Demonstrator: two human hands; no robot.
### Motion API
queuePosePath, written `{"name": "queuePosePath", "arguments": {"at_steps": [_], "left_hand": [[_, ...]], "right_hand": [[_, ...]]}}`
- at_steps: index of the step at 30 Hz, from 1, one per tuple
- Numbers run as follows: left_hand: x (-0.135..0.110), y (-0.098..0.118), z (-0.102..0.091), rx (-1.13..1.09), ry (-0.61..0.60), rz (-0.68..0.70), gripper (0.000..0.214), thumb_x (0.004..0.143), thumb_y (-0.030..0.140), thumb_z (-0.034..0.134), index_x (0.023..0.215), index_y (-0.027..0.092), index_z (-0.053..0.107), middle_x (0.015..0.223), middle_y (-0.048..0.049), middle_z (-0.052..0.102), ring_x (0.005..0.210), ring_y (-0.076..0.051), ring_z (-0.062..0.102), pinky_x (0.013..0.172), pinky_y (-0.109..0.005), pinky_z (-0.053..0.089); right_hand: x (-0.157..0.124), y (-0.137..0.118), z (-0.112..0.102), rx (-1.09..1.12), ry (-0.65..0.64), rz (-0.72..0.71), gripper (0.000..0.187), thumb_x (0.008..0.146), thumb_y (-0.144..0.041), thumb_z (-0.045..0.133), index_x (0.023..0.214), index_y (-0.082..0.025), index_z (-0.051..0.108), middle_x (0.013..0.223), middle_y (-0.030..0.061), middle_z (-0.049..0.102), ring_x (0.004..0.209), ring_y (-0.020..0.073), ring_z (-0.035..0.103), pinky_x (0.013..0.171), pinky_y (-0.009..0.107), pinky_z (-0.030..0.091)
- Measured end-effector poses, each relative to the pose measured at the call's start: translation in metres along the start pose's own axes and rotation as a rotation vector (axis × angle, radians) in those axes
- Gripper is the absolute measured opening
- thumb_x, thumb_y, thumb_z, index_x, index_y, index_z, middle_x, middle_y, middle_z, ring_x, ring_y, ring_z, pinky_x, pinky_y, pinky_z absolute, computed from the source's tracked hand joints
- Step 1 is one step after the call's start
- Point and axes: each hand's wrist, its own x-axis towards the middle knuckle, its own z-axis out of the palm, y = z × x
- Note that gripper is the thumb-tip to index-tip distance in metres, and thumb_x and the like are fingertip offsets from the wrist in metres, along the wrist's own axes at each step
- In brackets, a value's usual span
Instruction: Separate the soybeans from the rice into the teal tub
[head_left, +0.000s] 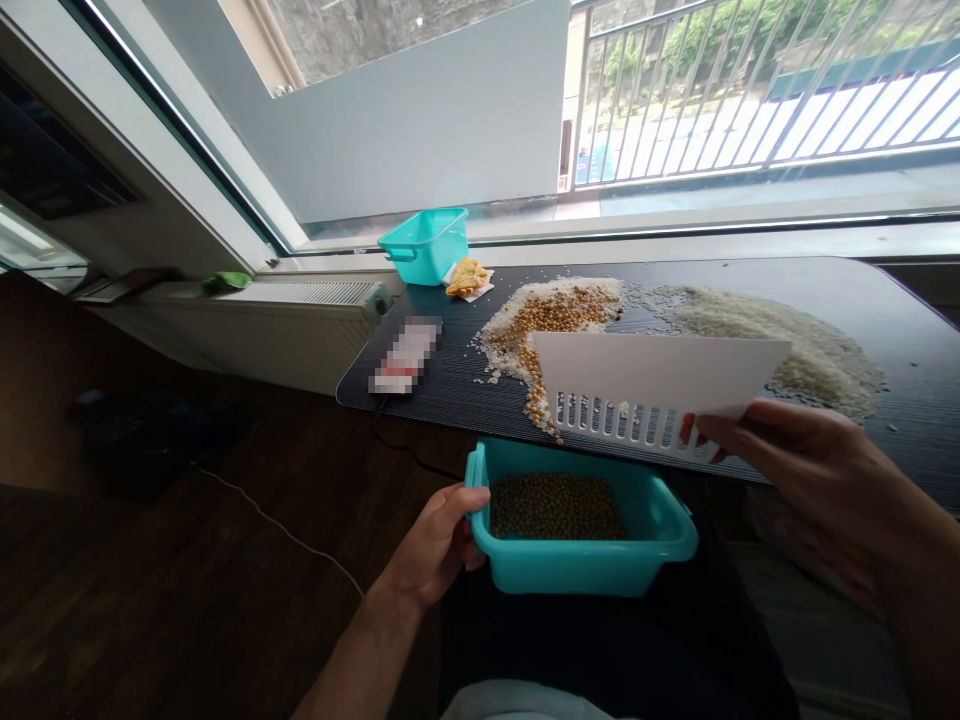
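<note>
My left hand (439, 540) grips the left rim of a turquoise plastic bin (581, 570), thumb over the edge. Small greenish beans (559, 507) cover part of its bottom. The bin sits above my lap at the table's near edge. In my right hand (795, 440) is a white slotted scraper (652, 365), pinched at its right end, its row of slots facing down. The scraper stands tilted over the table, beside a heap of yellow soybeans (562, 310) mixed with white grains. Its lower edge lies close above the bin's far rim.
A rice heap (787, 335) spreads over the right of the dark table (450, 400). At the back left are another turquoise bin (427, 248) and a yellow crumpled thing (468, 277) on white paper. A blurred-out device (407, 355) with a cable lies at the left edge.
</note>
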Motion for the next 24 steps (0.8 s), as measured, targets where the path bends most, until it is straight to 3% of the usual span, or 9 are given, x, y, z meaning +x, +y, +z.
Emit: {"name": "queuePosePath", "arguments": {"at_steps": [8,15,24], "left_hand": [[-0.0035,-0.0001,0.0006,-0.007,-0.018,0.01,0.038,0.069,0.04,0.071,0.051,0.018,0.047,0.04,0.0056,0.04,0.035,-0.006,0.036,0.036,-0.019,0.026],[0.0001,-0.0008,0.0016,-0.008,-0.004,0.006,0.037,0.069,0.039,0.071,0.052,0.018,0.048,0.04,0.0056,0.041,0.035,-0.006,0.037,0.036,-0.019,0.026],[0.001,0.0039,0.0003,0.009,-0.002,0.008,0.038,0.069,0.041,0.071,0.051,0.018,0.046,0.04,0.0057,0.04,0.036,-0.006,0.037,0.037,-0.02,0.026]], "right_hand": [[0.0015,-0.0077,0.0084,-0.034,0.001,-0.072,0.051,0.053,-0.071,0.069,0.064,-0.022,0.072,0.063,0.0042,0.07,0.059,0.0193,0.06,0.058,0.033,0.052],[-0.0006,-0.0034,0.0025,0.059,0.005,0.019,0.039,0.048,-0.059,0.077,0.069,-0.026,0.077,0.071,0.0019,0.075,0.064,0.0198,0.066,0.071,0.035,0.058],[-0.0049,-0.0035,0.0003,0.085,0.018,0.049,0.031,0.047,-0.049,0.079,0.069,-0.027,0.078,0.071,0.001,0.076,0.064,0.023,0.069,0.067,0.037,0.06]]}}
